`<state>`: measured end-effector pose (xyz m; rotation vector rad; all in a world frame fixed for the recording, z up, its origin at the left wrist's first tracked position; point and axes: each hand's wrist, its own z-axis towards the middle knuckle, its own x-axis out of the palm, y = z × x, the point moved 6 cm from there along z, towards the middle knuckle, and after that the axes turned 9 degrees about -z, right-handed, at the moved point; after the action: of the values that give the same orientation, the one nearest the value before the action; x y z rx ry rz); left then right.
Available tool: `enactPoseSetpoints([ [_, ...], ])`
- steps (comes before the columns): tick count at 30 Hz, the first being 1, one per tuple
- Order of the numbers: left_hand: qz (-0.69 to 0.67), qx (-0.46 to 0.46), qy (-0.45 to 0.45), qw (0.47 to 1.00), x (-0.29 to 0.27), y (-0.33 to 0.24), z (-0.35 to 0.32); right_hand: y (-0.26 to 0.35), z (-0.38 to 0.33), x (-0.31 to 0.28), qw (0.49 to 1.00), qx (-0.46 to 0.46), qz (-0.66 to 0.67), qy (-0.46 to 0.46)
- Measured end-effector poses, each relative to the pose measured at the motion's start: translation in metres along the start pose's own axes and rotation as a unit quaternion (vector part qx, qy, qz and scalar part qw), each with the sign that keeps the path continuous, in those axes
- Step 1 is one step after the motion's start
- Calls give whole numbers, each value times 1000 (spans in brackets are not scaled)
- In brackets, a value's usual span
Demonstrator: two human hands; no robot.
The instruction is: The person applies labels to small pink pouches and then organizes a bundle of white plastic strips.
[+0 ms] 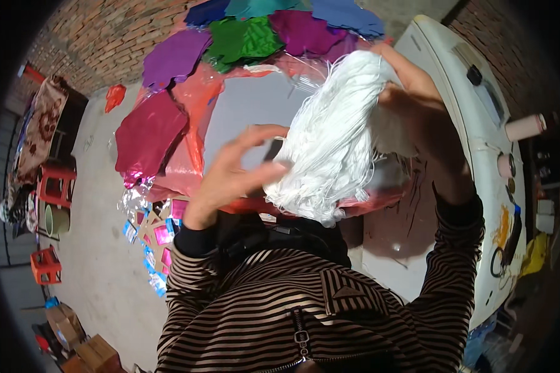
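White, stringy thread gathered into a thick loose bundle (333, 137) hangs at a slant in front of the person's body, its upper end leaning to the right and its frayed lower end toward the striped brown-and-black jacket (261, 286). The right hand (410, 81) holds this bundle near its top, fingers bent around the upper right edge, with part of the palm in deep shadow. The left hand (235, 166) is wide, thumb and forefinger spread well apart, their tips beside the bundle's left edge; blur hides whether they touch it. Behind and below the bundle is a flat pale-grey panel (242, 105), bordered by translucent red plastic sheeting (186, 149). Around the far and left sides lie a shiny crimson sheet (150, 133), a purple sheet (175, 57), glossy green sheets (242, 40), a magenta sheet (306, 32) and a blue sheet (348, 15). Small pink and blue packets (157, 242) are scattered on the grey concrete floor (106, 217) at the left, with two red plastic stools (57, 184) farther off. On the right stands a long white curved-edged unit (473, 81), a pale pink cylinder (524, 128) beside it.
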<state>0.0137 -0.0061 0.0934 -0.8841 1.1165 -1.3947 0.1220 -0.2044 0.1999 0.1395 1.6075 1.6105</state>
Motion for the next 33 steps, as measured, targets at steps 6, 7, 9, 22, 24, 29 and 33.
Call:
enactPoseSetpoints([
  [6,-47,-47,-160,985,-54,-3,-29,10,13,24,1000,21,21,3],
  [7,-41,-47,-141,988,-45,-1,-28,3,14,27,998,-11,49,28],
  [9,-8,-61,-105,993,-28,9,-26,-4,19,33,989,-73,103,74],
  [22,-481,-219,140,837,-7,67,-99,-13,21,85,981,-119,118,93],
  [24,-491,-201,155,834,-21,62,-85,-11,7,78,983,-113,89,112],
  [29,-524,-256,148,799,-34,97,-72,1,-29,80,989,-35,-56,134],
  [33,-515,-311,110,791,-16,95,-47,11,-54,87,981,-55,-169,74],
])
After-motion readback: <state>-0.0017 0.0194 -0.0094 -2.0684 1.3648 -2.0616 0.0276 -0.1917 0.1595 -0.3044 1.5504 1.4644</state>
